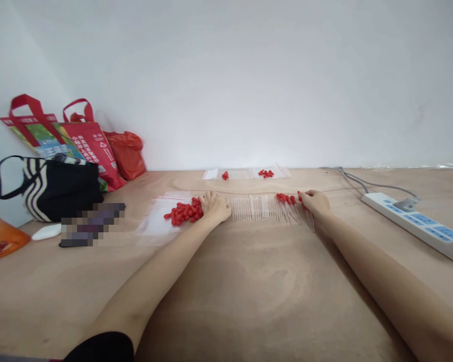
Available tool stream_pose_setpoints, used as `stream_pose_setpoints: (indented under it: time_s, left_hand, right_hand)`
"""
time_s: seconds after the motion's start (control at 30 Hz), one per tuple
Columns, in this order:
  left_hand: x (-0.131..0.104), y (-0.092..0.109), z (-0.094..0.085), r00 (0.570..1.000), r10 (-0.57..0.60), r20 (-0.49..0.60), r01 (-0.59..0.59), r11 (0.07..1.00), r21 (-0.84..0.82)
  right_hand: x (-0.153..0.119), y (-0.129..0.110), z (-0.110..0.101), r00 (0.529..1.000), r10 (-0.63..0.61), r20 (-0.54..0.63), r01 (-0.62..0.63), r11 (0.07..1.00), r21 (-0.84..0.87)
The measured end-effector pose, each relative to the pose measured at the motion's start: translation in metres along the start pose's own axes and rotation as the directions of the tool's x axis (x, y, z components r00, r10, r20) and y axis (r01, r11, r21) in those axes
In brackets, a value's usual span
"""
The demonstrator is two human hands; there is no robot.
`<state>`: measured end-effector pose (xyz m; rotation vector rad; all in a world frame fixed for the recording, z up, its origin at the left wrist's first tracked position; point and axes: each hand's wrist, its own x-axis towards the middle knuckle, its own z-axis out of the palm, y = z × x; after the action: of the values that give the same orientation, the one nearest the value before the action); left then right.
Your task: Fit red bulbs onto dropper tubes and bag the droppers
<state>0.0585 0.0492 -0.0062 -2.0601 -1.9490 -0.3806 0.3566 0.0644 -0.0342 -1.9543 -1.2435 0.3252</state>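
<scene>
My left hand (pixel 214 207) is at the right edge of a pile of red rubber bulbs (pixel 184 212), its fingers curled downward; what lies under the fingertips is hidden. The pile rests on a clear plastic bag (pixel 154 216). Between my hands stretches a row of thin clear tubes (pixel 249 208), laid side by side. Several droppers with red bulbs (pixel 286 198) lie at the row's right end. There my right hand (pixel 316 202) is closed with its fingers pinched on a dropper (pixel 310 221), whose red bulb shows at the fingertips and whose clear tube points toward me.
Farther back lies another clear bag (pixel 245 174) with tubes and a few red bulbs (pixel 266 174). A white power strip (pixel 415 221) with grey cables is at the right. Shopping bags (pixel 94 151), a black bag (pixel 64 188) and an orange packet (pixel 3 236) occupy the left.
</scene>
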Motion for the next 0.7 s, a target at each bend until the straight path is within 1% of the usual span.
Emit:
stream_pose_setpoints:
  time_s: [0.07, 0.13, 0.2, 0.23, 0.3, 0.37, 0.43, 0.47, 0.5, 0.53, 0.57, 0.6, 0.63, 0.7]
  left_hand:
    - [0.000, 0.003, -0.001, 1.000, -0.002, 0.004, 0.002, 1.000, 0.005]
    - [-0.001, 0.005, -0.005, 1.000, -0.002, 0.004, 0.002, 1.000, 0.004]
    - [-0.002, 0.005, -0.012, 1.000, -0.004, -0.013, 0.004, 1.000, -0.007]
    - [-0.004, 0.005, -0.016, 0.999, 0.004, -0.036, -0.005, 0.999, -0.031]
    - [-0.009, 0.003, -0.023, 0.993, 0.066, -0.099, -0.078, 0.988, -0.129]
    - [-0.018, -0.001, -0.027, 0.967, 0.187, -0.172, -0.226, 0.940, -0.254]
    - [-0.031, -0.007, -0.025, 0.919, 0.315, -0.237, -0.381, 0.863, -0.331]
    - [-0.037, -0.010, -0.023, 0.889, 0.370, -0.270, -0.448, 0.824, -0.346]
    - [-0.044, -0.014, -0.020, 0.859, 0.411, -0.305, -0.502, 0.789, -0.353]
    - [-0.049, -0.016, -0.018, 0.837, 0.432, -0.336, -0.538, 0.762, -0.359]
    - [-0.054, -0.019, -0.015, 0.821, 0.447, -0.356, -0.563, 0.741, -0.367]
    - [-0.057, -0.020, -0.013, 0.812, 0.452, -0.369, -0.575, 0.728, -0.372]
    - [-0.059, -0.021, -0.011, 0.807, 0.456, -0.374, -0.582, 0.722, -0.376]
    - [-0.060, -0.021, -0.010, 0.804, 0.468, -0.366, -0.588, 0.717, -0.374]
  right_hand:
    - [0.002, 0.001, -0.001, 0.998, 0.033, -0.056, -0.023, 0.984, 0.174]
    - [0.004, 0.000, -0.002, 0.991, 0.052, -0.127, -0.015, 0.962, 0.273]
    - [0.004, -0.003, -0.002, 0.976, 0.038, -0.215, 0.036, 0.944, 0.327]
    - [0.003, -0.005, -0.001, 0.965, 0.015, -0.260, 0.081, 0.932, 0.355]
    - [-0.003, -0.012, 0.002, 0.937, -0.060, -0.344, 0.207, 0.889, 0.409]
    - [-0.015, -0.021, 0.008, 0.914, -0.171, -0.369, 0.332, 0.838, 0.433]
    - [-0.033, -0.031, 0.014, 0.888, -0.322, -0.329, 0.444, 0.787, 0.429]
    - [-0.044, -0.037, 0.017, 0.862, -0.416, -0.290, 0.505, 0.757, 0.414]
    - [-0.055, -0.041, 0.020, 0.817, -0.526, -0.236, 0.575, 0.722, 0.385]
    - [-0.067, -0.046, 0.022, 0.753, -0.635, -0.172, 0.649, 0.675, 0.350]
    - [-0.078, -0.049, 0.024, 0.694, -0.712, -0.106, 0.700, 0.633, 0.331]
    - [-0.088, -0.052, 0.026, 0.650, -0.757, -0.068, 0.732, 0.599, 0.325]
    - [-0.096, -0.054, 0.027, 0.619, -0.785, -0.039, 0.752, 0.577, 0.320]
    - [-0.108, -0.056, 0.028, 0.586, -0.811, -0.003, 0.766, 0.552, 0.330]
